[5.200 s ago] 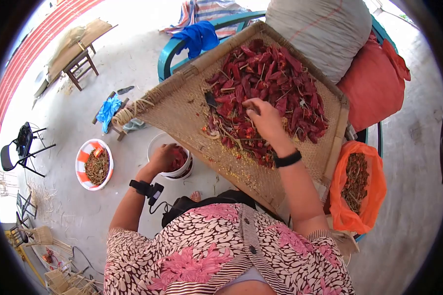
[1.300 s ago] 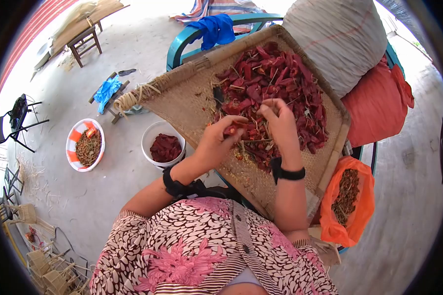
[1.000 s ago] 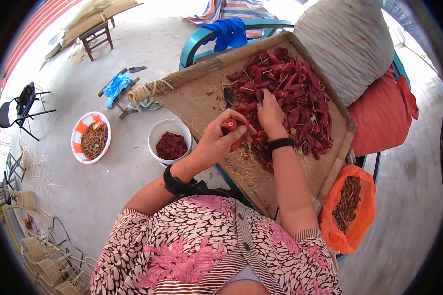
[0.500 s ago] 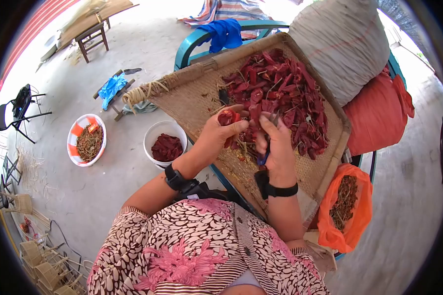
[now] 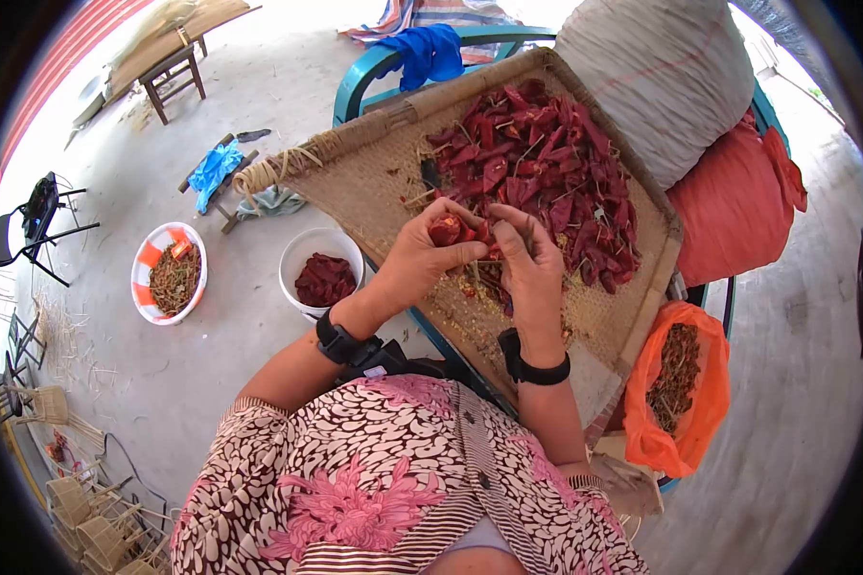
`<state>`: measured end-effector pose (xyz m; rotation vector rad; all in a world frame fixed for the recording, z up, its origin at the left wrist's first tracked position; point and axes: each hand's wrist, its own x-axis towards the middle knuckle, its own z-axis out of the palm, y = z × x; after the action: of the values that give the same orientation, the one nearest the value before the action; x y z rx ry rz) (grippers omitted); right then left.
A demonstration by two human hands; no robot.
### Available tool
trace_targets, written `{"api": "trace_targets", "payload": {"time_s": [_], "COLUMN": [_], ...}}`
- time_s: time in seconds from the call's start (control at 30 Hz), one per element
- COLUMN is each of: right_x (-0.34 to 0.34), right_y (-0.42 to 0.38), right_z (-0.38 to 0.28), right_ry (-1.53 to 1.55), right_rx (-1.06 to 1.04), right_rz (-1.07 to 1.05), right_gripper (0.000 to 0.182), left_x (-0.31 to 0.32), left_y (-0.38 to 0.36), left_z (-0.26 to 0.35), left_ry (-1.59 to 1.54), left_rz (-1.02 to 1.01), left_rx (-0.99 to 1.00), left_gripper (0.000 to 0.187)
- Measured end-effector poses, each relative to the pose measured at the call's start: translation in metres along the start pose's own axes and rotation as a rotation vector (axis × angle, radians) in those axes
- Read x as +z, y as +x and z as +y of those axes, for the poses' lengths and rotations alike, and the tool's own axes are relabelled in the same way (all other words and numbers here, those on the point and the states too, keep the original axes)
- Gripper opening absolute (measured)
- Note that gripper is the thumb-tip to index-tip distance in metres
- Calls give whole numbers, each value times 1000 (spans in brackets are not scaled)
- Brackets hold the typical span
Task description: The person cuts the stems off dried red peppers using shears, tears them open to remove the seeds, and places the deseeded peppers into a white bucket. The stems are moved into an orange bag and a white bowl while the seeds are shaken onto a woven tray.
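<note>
**Fingers close together on one dried chilli over the tray**

Fingers of the left hand are curled shut around a dried red chilli, pinching it just above the near part of the woven tray. Half a second ago the right hand was lower and nearer the body, with something dark and thin in its grip; now it has come up beside the left, so both hands meet on the same pod. A second ago the right hand was reaching into the heap, so the pair have gone from picking to working a single chilli.

Going left to right: a red-and-white bowl of brownish stems sits on the concrete floor, well apart from the hands. Next, a white bucket with cleaned dark-red chillies stands just beside the tray's near-left edge, below the left wrist. The held chilli is between the two hands. The right hand has its fingers bent in against the pod's right end; whether they grip a tool too, I cannot tell. Beyond lies the heap of dried chillies, and at far right an orange bag of stems hangs open.

With both hands on the pod, I judge its stem is being taken off.
</note>
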<state>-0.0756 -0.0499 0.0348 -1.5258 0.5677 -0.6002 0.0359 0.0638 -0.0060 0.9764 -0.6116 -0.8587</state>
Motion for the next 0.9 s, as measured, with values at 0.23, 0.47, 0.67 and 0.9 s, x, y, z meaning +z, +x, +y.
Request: {"api": "trace_targets", "payload": {"time_s": [0.23,0.47,0.67,0.9], "right_x": [6,10,-15,-31], "right_y": [-3,-12,-4,26], "right_z": [9,5,-16,8], "right_ry": [-191,-744,-599,-1069], "right_rx": [-220,-802,-299,-184], "right_rz": [-17,49,240,70], "right_gripper": [10,7,8,18], "left_x": [3,-14,-8,-23], "left_y": [3,11,-5,-4], "left_z": [-18,-16,6,-6], "left_ry": [273,156,169,-199], "left_rz": [92,229,87,217], "left_rx": [158,-134,-53,107], "left_gripper": [19,18,12,13]}}
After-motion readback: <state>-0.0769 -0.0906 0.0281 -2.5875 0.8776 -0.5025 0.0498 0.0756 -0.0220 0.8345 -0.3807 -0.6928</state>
